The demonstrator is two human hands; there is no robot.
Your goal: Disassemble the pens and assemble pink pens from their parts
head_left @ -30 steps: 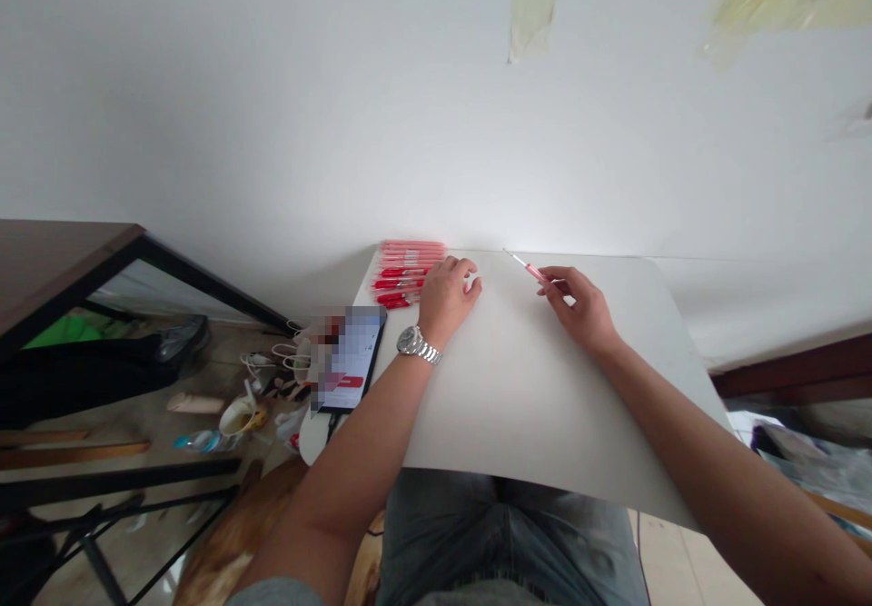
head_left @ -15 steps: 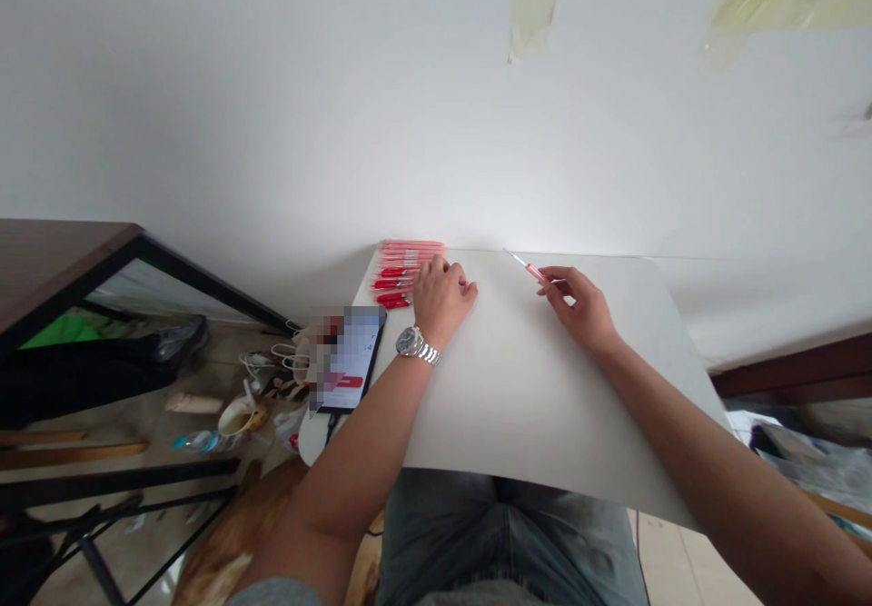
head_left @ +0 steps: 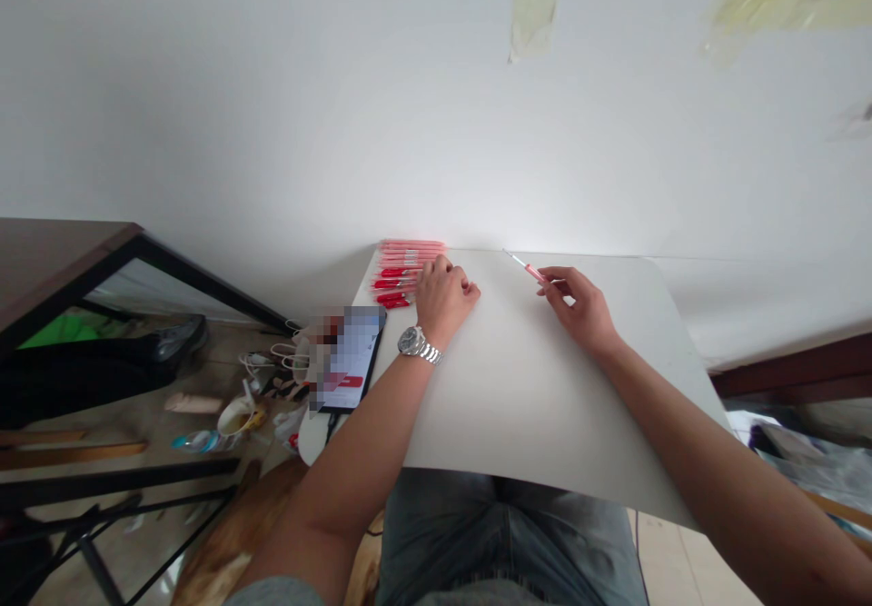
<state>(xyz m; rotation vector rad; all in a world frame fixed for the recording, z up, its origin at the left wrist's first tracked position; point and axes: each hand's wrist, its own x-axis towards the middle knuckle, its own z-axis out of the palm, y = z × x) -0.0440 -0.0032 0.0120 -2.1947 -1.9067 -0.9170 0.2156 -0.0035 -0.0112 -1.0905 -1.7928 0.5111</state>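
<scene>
My right hand (head_left: 579,311) pinches a slim pink pen (head_left: 534,273) between thumb and fingers above the right half of the white table. A thin pale section ending in a fine point sticks out of it, up and to the left. My left hand (head_left: 446,297), with a steel watch on the wrist, rests palm down by the right ends of the laid-out pens. Its fingers are curled, and whatever is under them is hidden. Several pink pen pieces (head_left: 409,247) lie side by side at the table's back left corner. Nearer me are red pen pieces (head_left: 393,300), partly covered by the hand.
A phone or tablet (head_left: 354,361) with a cable lies on the left edge of the white table (head_left: 531,397). The wall (head_left: 436,115) meets the table's back edge. Left of the table, a cup (head_left: 235,417) and a bottle (head_left: 196,442) are on the floor near a dark frame.
My left hand has shifted slightly to the right, its fingers still curled. My right hand and the pen in it have barely moved.
</scene>
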